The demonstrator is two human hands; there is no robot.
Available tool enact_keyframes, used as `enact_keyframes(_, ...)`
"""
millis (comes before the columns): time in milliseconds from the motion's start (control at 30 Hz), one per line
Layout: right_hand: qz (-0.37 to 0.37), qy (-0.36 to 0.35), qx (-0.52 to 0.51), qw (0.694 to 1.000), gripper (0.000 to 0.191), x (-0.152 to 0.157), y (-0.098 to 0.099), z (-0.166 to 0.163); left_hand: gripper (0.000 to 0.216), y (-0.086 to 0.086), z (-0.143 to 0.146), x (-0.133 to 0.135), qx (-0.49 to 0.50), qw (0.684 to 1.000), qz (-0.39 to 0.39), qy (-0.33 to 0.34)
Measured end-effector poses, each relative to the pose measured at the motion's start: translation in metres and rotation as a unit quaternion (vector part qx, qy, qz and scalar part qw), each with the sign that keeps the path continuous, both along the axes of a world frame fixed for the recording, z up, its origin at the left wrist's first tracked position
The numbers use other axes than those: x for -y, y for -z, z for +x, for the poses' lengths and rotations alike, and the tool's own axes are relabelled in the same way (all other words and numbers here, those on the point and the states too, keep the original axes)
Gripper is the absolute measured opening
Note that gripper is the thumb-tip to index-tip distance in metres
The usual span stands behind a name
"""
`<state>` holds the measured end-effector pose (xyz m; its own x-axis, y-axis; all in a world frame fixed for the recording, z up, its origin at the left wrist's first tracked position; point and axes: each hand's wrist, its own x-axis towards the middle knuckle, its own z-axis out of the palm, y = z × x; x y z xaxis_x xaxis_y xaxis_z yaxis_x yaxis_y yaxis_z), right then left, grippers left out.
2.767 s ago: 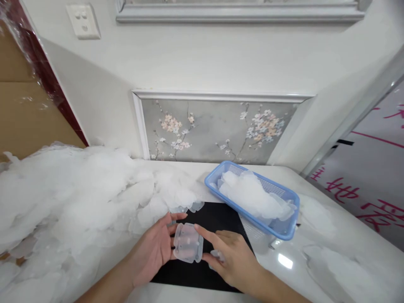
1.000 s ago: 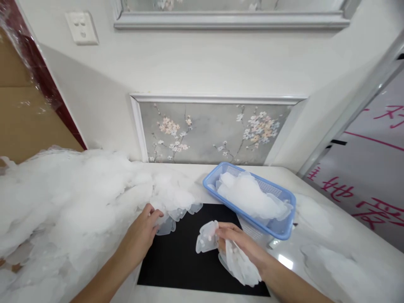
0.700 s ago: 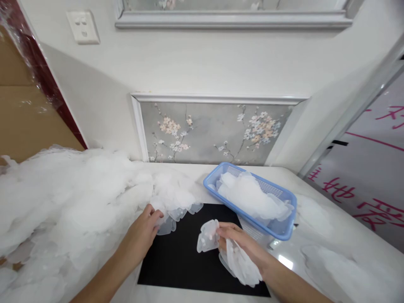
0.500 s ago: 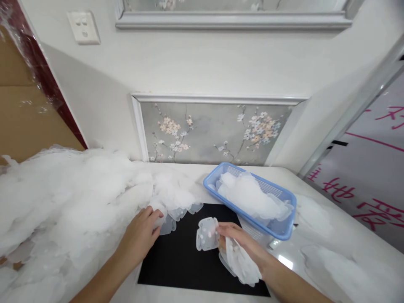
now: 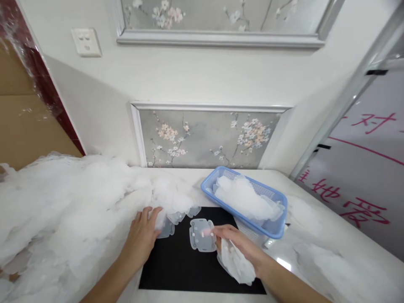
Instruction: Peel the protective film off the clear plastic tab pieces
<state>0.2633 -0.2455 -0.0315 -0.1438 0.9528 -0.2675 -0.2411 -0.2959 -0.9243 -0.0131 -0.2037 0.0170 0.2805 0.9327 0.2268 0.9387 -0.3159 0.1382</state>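
My right hand (image 5: 238,244) is closed. Its fingertips pinch the edge of a flat, frosted plastic piece (image 5: 202,242), roughly square and lid-like with tabs on its sides. A bunch of similar frosted pieces (image 5: 236,265) is tucked in the same palm, partly hidden by the fingers. The held piece is over a black mat (image 5: 186,269). At the mat's upper left, my left hand (image 5: 143,235) has thumb and fingers curled round a frosted piece (image 5: 166,229) on the edge of a large heap of such pieces (image 5: 82,206).
A blue plastic basket (image 5: 206,190) holding more frosted pieces stands behind the mat on the right. The white marbled table (image 5: 315,223) meets a wall with flowered panels (image 5: 202,139). Cardboard (image 5: 31,126) stands at the left, and a board with pink writing (image 5: 356,168) at the right.
The pinched piece in my right hand has turned flatter toward the camera, showing its whole outline. My left hand stays at the heap's edge. The view has tilted slightly up and shifted right.
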Motion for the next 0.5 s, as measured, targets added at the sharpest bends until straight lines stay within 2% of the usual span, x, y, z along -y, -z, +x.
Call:
enact_keyframes(100,0.014,0.031,0.074,0.997,0.036,-0.001,-0.016,0.006,0.048,0.006,-0.001,-0.004,0.007,1.0,0.009,0.009)
enact_keyframes(200,0.072,0.062,0.217,0.971,0.035,-0.011,-0.047,0.025,0.04,0.006,0.001,-0.005,0.003,1.0,-0.019,-0.004)
enact_keyframes(233,0.097,0.079,0.282,0.951,0.036,-0.018,-0.06,0.033,0.039,0.005,0.003,-0.004,0.008,1.0,-0.026,-0.007)
enact_keyframes(267,0.126,0.077,0.368,0.918,0.038,-0.027,-0.072,0.042,0.038,0.003,0.004,-0.003,0.014,0.999,-0.031,-0.008)
enact_keyframes(300,0.147,0.09,0.47,0.866,0.041,-0.038,-0.082,0.05,0.037,0.001,0.005,-0.002,0.019,0.999,-0.032,-0.006)
enact_keyframes(367,0.147,0.108,0.527,0.83,0.038,-0.062,-0.096,0.062,0.036,-0.002,0.007,-0.001,0.022,0.999,-0.029,0.002)
enact_keyframes(433,0.145,0.123,0.576,0.795,0.03,-0.085,-0.097,0.066,0.039,-0.005,0.008,-0.001,0.015,1.0,-0.024,0.005)
enact_keyframes(500,0.153,0.157,0.627,0.748,0.026,-0.102,-0.085,0.062,0.041,-0.007,0.008,-0.002,0.001,1.0,-0.022,-0.004)
